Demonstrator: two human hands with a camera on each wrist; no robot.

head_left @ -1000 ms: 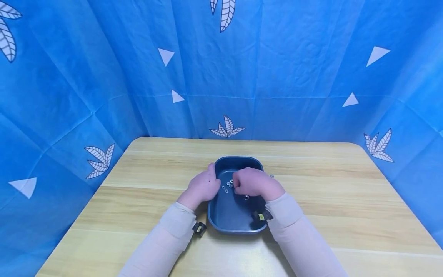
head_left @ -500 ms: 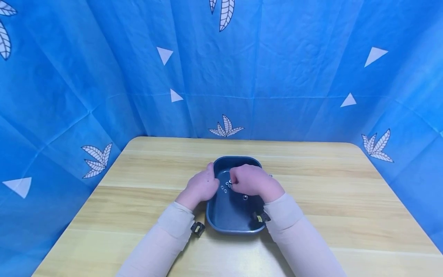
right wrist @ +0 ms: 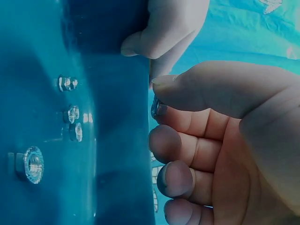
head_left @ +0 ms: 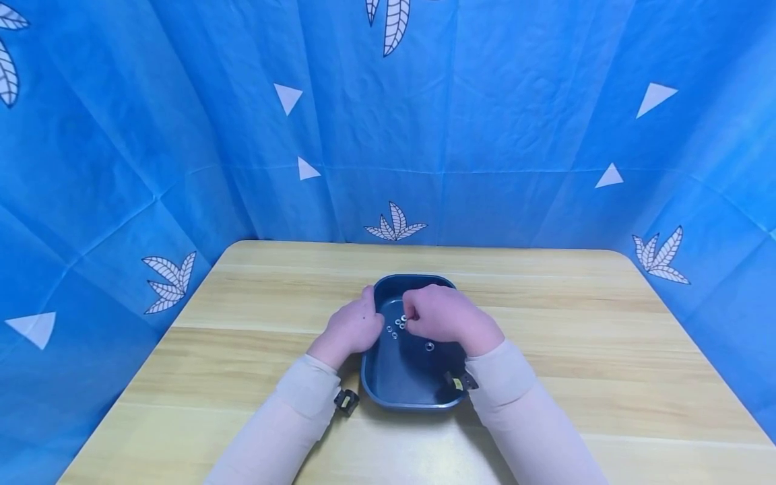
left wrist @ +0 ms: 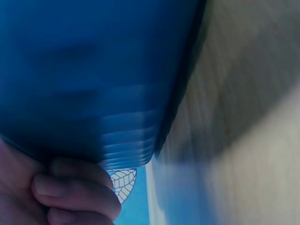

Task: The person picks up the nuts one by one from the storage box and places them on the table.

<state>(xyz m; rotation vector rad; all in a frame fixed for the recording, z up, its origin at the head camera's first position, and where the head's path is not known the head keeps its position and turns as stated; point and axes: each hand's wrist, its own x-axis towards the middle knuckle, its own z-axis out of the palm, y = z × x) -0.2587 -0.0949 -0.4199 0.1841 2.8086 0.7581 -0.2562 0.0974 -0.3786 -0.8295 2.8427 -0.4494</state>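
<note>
A dark blue rectangular tray [head_left: 415, 406] sits on the wooden table. My left hand [head_left: 354, 325] grips the tray's left rim, with curled fingers [left wrist: 77, 190] against its outer wall in the left wrist view. Over the tray's right half is my right hand [head_left: 447, 314]. Its thumb and index finger pinch a small metal nut [right wrist: 161, 109], partly hidden by the thumb; the other fingers are loosely curled. Several small metal nuts [head_left: 398, 322] lie on the tray floor between the hands. One larger flanged nut [right wrist: 33, 165] lies nearer the right wrist.
The light wooden table [head_left: 267, 289] extends around the tray on all sides. Behind it hangs a blue curtain [head_left: 515, 121] with white leaves and triangles. A small black wrist camera [head_left: 347, 401] juts out beside the tray's left side.
The right hand and forearm have shifted slightly up and right. A small shiny piece beside the right wrist no longer shows. The left hand keeps its grip on the rim.
</note>
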